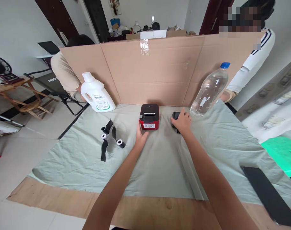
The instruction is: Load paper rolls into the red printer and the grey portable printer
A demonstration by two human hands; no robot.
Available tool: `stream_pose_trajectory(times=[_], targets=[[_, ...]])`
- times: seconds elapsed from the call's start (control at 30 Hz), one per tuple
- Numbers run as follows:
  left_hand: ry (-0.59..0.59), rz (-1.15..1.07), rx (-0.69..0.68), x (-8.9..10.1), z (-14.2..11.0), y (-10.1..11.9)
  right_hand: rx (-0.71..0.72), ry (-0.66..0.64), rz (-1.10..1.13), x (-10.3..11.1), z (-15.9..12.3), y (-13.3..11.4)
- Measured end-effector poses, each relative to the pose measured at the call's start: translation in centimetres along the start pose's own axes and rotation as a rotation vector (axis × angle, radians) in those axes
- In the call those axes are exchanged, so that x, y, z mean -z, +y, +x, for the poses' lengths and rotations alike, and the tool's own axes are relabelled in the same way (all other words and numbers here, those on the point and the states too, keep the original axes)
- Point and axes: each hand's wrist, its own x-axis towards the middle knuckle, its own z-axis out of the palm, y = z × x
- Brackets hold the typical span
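A small red and black receipt printer [149, 117] sits on the cloth near the cardboard. My left hand [141, 138] grips its near left corner, fingers along the side and thumb at the front. My right hand [183, 122] is closed over a small black block-shaped object [175, 115] to the printer's right; the hand hides much of it, so its kind is unclear. Left of the printer lie several small paper rolls, among them a roll with a white end [121, 143]. Strips of black-faced paper [104, 150] trail from the others.
A cardboard sheet [150, 73] stands along the table's back, with a person at each end. White jug [97, 95] leans at back left, clear water bottle [210, 91] at back right. A dark flat tablet-like slab [270, 195] lies at front right on the greenish cloth [157, 172].
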Motion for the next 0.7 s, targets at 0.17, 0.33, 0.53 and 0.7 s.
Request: stream_pose_trajectory(times=[0.17, 0.33, 0.53, 0.7], targets=[[-0.034, 0.155, -0.019, 0.5, -5.8, 1.1, -0.209, -0.109, -0.072, 1.2, 0.4, 1.4], [-0.109, 0.323, -0.023, 0.6, -8.8, 3.1, -0.12, -0.015, -0.003, 3.5, -6.4, -0.1], [-0.385, 0.572, -0.162, 0.1, -11.9, 3.7, 0.007, -0.129, -0.184, 6.6, -19.6, -3.1], [-0.564, 0.631, -0.261, 1.2, -14.5, 3.5, -0.004, -0.168, -0.205, 8.2, -25.5, -4.4]])
